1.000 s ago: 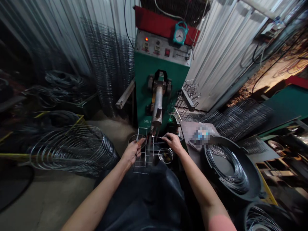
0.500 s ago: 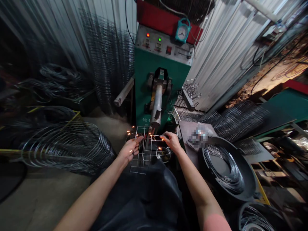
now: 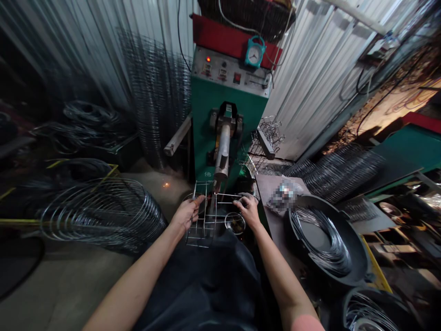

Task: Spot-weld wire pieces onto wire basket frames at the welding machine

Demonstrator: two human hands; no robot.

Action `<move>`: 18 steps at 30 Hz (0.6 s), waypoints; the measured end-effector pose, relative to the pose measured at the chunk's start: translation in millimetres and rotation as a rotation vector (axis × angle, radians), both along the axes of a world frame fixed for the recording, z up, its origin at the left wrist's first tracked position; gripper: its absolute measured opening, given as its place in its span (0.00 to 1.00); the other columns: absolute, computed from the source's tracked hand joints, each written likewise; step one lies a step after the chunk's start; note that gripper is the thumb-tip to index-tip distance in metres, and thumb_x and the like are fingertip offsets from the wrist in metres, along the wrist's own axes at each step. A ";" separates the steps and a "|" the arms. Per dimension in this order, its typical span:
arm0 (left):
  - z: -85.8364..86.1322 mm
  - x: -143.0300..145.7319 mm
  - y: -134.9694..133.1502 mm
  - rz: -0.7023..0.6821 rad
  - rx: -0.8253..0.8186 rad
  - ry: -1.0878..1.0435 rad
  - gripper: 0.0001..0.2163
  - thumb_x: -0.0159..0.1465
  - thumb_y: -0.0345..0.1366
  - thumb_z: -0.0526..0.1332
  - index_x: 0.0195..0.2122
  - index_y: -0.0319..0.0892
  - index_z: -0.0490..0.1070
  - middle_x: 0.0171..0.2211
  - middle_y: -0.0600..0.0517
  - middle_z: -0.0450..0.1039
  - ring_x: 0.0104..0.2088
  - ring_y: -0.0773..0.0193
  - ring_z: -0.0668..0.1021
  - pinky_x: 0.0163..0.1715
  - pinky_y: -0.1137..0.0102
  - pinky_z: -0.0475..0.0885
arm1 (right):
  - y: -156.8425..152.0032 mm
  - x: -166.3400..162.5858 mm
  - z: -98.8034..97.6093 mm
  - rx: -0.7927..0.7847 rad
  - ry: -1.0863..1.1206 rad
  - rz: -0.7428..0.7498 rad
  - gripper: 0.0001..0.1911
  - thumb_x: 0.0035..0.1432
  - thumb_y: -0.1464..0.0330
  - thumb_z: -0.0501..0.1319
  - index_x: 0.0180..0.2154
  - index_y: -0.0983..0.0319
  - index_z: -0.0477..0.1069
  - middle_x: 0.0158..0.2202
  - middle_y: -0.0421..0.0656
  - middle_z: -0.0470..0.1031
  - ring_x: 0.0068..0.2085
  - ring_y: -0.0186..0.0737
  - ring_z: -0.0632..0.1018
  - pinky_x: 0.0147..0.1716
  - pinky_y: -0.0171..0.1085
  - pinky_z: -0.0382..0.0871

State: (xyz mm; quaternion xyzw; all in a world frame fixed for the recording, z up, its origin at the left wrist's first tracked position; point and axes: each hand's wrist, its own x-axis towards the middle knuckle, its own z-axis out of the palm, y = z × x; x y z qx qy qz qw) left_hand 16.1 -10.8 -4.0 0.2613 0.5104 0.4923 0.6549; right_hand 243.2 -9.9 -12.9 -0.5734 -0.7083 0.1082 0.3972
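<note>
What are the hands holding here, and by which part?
Both hands hold a wire rack frame: the left hand its left side, the right hand the end of a crosswire.

A brown bench (image 3: 272,193) holds a small packet (image 3: 284,195), too blurry to make out, and a big black tub (image 3: 358,257) with shiny wire (image 3: 327,243) coiled inside. On the gray concrete floor (image 3: 69,276) lies a big roll of wire hoops (image 3: 103,214).

This is a wire-goods workshop: a green-and-red spot welding machine (image 3: 210,119) stands against a corrugated white metal wall (image 3: 310,92), with large hoops of silver steel wire (image 3: 103,214) lying on the concrete floor (image 3: 69,280) and more coiled inside a round black tub (image 3: 360,257).
</note>
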 end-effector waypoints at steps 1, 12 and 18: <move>0.5 -0.2 0.0 -0.003 0.000 0.002 0.21 0.41 0.45 0.69 0.22 0.42 0.56 0.13 0.64 0.49 0.10 0.78 0.52 0.09 0.78 0.44 | -0.6 -0.7 0.3 -0.007 0.010 -0.006 0.16 0.54 0.57 0.59 0.22 0.61 0.66 0.41 0.45 0.73 0.47 0.44 0.69 0.49 0.44 0.54; 3.2 2.7 -3.0 0.011 0.041 -0.032 0.20 0.43 0.44 0.69 0.25 0.42 0.58 0.13 0.65 0.50 0.10 0.78 0.51 0.08 0.79 0.45 | 0.4 -9.3 6.8 -0.031 0.000 -0.020 0.15 0.51 0.57 0.61 0.22 0.60 0.66 0.41 0.44 0.74 0.48 0.45 0.68 0.50 0.46 0.49; -1.7 3.4 -0.5 0.049 0.062 -0.050 0.21 0.43 0.45 0.69 0.26 0.43 0.57 0.12 0.66 0.49 0.10 0.77 0.50 0.08 0.79 0.45 | 8.2 -14.6 7.4 -0.020 -0.002 0.007 0.17 0.53 0.56 0.59 0.22 0.61 0.67 0.41 0.44 0.74 0.48 0.44 0.68 0.48 0.46 0.50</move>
